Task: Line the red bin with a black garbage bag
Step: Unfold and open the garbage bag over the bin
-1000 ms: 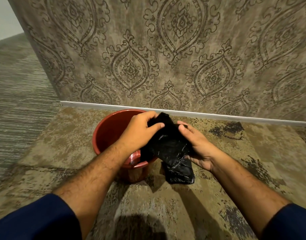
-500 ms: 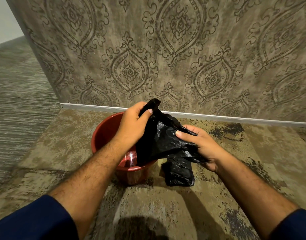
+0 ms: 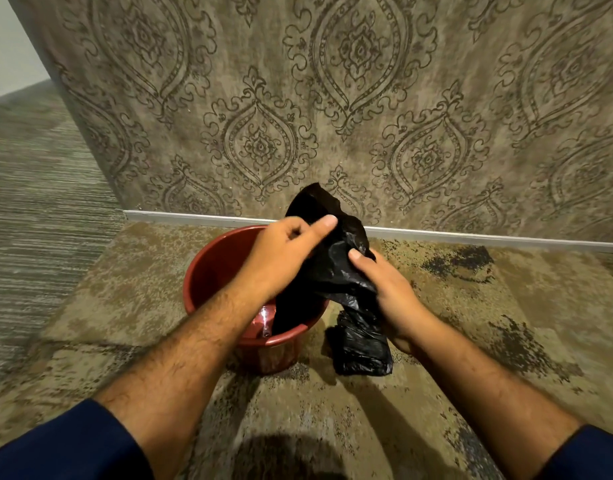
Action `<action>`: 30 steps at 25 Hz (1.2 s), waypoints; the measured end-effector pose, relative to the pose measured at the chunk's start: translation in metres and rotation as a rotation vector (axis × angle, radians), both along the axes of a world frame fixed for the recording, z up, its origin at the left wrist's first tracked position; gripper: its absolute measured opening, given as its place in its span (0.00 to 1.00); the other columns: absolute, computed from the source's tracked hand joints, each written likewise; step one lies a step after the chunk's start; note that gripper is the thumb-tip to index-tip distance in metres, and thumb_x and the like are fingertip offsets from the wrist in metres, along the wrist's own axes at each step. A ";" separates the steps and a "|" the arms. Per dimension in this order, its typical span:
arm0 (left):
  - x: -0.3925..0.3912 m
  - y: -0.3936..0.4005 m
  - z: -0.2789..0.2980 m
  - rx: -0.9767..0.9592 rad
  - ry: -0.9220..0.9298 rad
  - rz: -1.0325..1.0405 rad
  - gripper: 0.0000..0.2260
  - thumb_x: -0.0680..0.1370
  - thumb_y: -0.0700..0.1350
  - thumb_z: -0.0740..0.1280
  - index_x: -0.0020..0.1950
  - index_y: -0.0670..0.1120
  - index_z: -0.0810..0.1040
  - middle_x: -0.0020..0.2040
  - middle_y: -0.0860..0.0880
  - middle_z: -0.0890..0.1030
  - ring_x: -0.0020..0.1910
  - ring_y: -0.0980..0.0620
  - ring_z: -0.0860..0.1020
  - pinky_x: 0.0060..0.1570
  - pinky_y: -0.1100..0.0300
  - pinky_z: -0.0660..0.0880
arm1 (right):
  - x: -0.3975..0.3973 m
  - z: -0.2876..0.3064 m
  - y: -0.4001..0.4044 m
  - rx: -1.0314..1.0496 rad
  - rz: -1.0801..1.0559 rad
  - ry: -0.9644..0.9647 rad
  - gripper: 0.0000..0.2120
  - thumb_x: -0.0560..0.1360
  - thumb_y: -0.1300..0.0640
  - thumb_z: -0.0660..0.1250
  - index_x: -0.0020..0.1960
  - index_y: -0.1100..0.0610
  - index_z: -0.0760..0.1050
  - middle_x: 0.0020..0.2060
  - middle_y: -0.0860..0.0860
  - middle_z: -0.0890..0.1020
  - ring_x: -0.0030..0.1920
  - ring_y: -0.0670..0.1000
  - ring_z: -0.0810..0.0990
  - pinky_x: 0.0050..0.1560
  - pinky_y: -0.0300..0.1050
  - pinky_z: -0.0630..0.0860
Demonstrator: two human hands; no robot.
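Hands closed on black garbage bag (image 3: 336,271), held above the far right rim of the red bin (image 3: 208,271): left hand (image 3: 280,258) pinches the upper corner, right hand (image 3: 391,292) grips the middle; its folded tail hangs outside the bin's right side.

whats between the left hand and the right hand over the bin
In the head view, only the black garbage bag: left hand and right hand each grip it above the red bin.
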State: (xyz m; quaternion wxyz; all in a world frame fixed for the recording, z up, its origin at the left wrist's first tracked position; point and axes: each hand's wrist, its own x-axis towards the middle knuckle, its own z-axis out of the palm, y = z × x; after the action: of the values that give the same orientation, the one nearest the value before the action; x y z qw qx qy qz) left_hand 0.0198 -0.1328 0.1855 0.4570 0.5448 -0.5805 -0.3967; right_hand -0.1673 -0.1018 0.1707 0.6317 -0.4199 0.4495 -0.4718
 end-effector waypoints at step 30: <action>0.151 -0.031 -0.032 0.066 -0.027 0.013 0.15 0.79 0.32 0.65 0.45 0.53 0.69 0.31 0.54 0.67 0.28 0.58 0.64 0.27 0.64 0.63 | 0.035 -0.024 -0.066 -0.266 0.063 0.508 0.10 0.72 0.69 0.73 0.44 0.54 0.83 0.65 0.55 0.83 0.67 0.53 0.81 0.71 0.56 0.77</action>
State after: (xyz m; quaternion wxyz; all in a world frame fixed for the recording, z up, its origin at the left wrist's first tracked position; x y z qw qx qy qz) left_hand 0.1706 -0.1638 0.1534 0.4334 0.5688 -0.5698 -0.4050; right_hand -0.1323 -0.1677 0.1463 0.4525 -0.6177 0.5141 -0.3864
